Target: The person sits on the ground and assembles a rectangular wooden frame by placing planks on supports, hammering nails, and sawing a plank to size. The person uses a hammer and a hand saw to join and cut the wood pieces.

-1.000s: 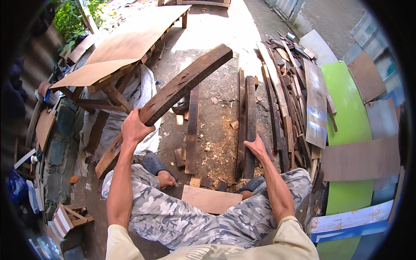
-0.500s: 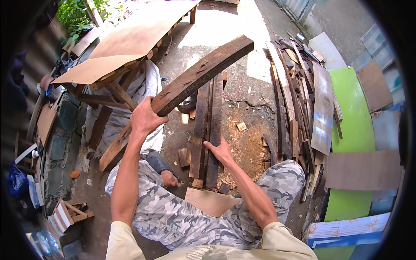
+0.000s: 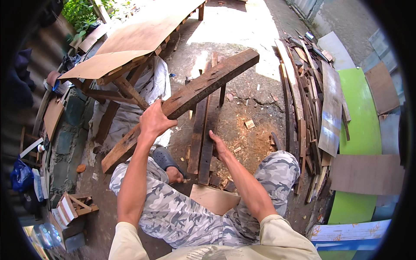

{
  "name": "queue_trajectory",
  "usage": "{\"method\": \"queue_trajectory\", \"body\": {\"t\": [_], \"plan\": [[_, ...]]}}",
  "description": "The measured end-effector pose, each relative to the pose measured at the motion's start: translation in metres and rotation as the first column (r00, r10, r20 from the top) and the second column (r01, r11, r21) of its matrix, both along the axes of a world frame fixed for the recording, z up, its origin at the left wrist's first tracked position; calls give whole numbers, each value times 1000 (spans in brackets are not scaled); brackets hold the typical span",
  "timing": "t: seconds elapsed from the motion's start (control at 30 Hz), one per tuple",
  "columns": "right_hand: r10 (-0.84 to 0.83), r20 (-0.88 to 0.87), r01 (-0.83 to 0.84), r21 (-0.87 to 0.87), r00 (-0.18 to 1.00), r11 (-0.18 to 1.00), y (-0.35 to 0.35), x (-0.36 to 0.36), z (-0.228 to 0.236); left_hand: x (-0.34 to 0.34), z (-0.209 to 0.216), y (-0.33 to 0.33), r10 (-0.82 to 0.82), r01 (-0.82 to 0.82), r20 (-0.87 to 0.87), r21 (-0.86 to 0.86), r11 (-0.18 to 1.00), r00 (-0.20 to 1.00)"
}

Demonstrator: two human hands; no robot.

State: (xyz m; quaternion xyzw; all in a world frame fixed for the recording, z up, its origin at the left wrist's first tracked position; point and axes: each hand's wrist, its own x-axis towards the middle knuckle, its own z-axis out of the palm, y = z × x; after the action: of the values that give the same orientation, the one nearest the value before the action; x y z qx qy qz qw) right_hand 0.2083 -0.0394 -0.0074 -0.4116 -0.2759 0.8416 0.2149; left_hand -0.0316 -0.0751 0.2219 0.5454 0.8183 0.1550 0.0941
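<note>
A thick, dark wooden beam (image 3: pixel 208 84) slants up to the right in front of me, its near end low at the left. My left hand (image 3: pixel 155 119) is wrapped round it below the middle. Under and behind the beam, two long dark wooden planks lie side by side, pointing away from me: a left plank (image 3: pixel 197 141) and a right plank (image 3: pixel 209 145). My right hand (image 3: pixel 220 146) is at the right plank's outer edge, thumb up along it, the other fingers partly hidden. Small wood blocks lie under the planks' near ends.
A plywood-topped table (image 3: pixel 138 32) stands at the far left, with a white sheet (image 3: pixel 162 82) below. Scrap wood is piled (image 3: pixel 303 95) on the right beside green panels (image 3: pixel 357 108). Wood chips and a small block (image 3: pixel 249 124) lie on the ground. A plywood piece (image 3: pixel 214 198) lies between my legs.
The right plank has shifted left against the left one under my right hand, narrowing the gap between them. The far end of the beam has dropped slightly in my left hand.
</note>
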Motion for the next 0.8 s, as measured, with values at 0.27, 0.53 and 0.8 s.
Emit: {"method": "queue_trajectory", "body": {"t": [0.27, 0.53, 0.8], "plan": [[-57, 197, 15, 211, 979, 977, 5, 12, -12, 18, 0, 5, -85, 86, -23, 17, 996, 996], [117, 269, -158, 138, 956, 978, -6, 48, 11, 48, -3, -2, -195, 195, -15, 31, 980, 981], [97, 463, -288, 363, 881, 886, -27, 63, 6, 97, -21, 12, -371, 371, -62, -9, 929, 927]]}}
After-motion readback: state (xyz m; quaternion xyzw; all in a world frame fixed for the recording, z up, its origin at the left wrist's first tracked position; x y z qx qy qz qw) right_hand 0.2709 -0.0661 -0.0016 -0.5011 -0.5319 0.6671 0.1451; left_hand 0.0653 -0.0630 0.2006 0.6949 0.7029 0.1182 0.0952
